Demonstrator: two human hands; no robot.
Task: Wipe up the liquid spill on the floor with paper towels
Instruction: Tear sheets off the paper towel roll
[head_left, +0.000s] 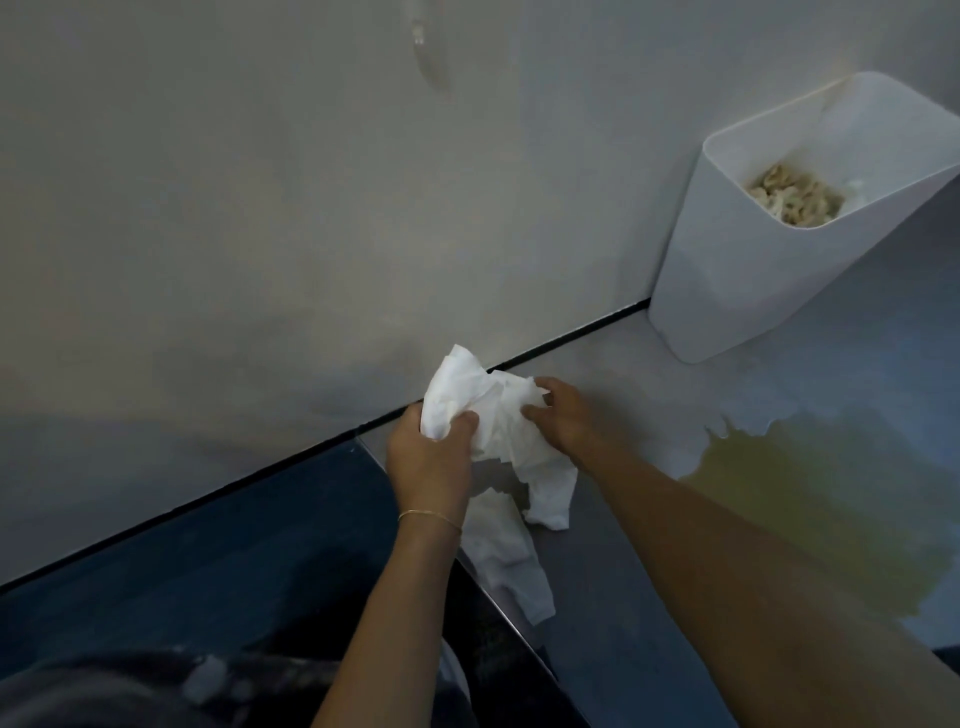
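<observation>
Head view, both hands (431, 457) (558, 415) gripping crumpled paper towels (493, 415), yellowish spill (810, 499) nearby

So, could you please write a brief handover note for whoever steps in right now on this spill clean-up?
Left hand: gripping the bunched paper towel from the left.
Right hand: pinching the same towel from the right; the wad is held above the floor, its tail hanging down.
Yellowish spill: to the right, in front of the white bin, which already holds crumpled waste.
Done: towel in hand.
Left: the puddle looks large and unwiped; blot it, then probably bin the towel.
</observation>
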